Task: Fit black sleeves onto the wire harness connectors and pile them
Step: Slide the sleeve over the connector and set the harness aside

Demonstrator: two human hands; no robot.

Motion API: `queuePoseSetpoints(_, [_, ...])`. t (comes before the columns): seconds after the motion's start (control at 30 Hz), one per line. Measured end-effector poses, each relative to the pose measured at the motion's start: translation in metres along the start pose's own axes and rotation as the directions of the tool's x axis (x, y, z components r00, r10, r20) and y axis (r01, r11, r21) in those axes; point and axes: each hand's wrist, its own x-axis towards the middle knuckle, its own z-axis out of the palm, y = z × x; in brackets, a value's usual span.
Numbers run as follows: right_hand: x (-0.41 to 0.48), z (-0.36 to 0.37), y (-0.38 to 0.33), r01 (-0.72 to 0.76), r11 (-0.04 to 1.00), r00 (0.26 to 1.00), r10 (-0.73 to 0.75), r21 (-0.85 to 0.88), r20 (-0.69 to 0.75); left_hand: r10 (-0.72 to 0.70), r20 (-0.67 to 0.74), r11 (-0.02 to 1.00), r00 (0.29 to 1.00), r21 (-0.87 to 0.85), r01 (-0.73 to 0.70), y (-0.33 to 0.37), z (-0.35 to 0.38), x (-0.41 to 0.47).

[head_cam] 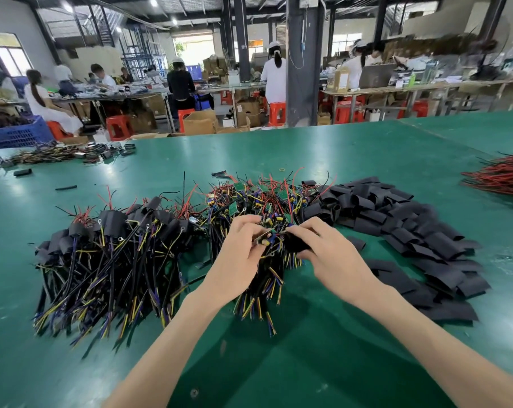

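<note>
Bench [367, 142], green-topped, carries everything. At my left, sleeved harnesses [108, 254] in pile. Centre, bare harnesses [264, 198] heaped, red leads up. Right, loose black sleeves [411, 225] spread out.

Step in hand, I judge: sleeving one harness. My left hand [237, 260] pinches small circuit board [265, 238], its wires trailing toward me. My right hand [331, 254] pinches one black sleeve [296, 241] just beside board; contact unclear.

Next: open sleeve mouth, align with board, slide over, drop on left pile.

- Table [367, 148]: glossy green.
- Loose sleeves [411, 231]: plain black.
- Harness wires [108, 275]: black, yellow, blue and red.
- Circuit boards [233, 208]: green.
- Wire bundle [502, 176], far right: red and black.
- Stools [118, 128]: red.
- Crate [17, 135]: blue.
</note>
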Motion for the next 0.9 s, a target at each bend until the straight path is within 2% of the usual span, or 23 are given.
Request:
queuePoseSetpoints(0.1, [-0.002,-0.002,-0.003,-0.021,0.999,0.999,0.023,0.047,-0.042,-0.015,-0.002,0.999,1.0,0.037,0.015,0.0,-0.003,0.001])
queuePoseSetpoints(0.33, [-0.004,-0.003,-0.003,-0.064,0.995,0.997,0.066,0.073,-0.035,-0.178,0.047,0.969,0.983,-0.167,0.184,0.007,-0.01,0.001])
queuePoseSetpoints(0.47, [-0.003,-0.002,-0.003,-0.086,0.99,0.996,0.088,0.108,-0.012,-0.177,0.105,0.954,0.979,-0.227,0.197,0.012,-0.011,0.0])
queuePoseSetpoints(0.8, [-0.001,-0.004,0.003,-0.008,0.969,0.993,-0.021,0.246,0.113,-0.152,0.137,0.967,0.979,-0.183,0.175,0.011,-0.016,-0.001])
queuePoseSetpoints(0.9, [-0.001,-0.005,0.003,0.002,0.967,0.993,-0.03,0.253,0.11,-0.167,0.126,0.966,0.978,-0.178,0.188,0.011,-0.016,-0.001])
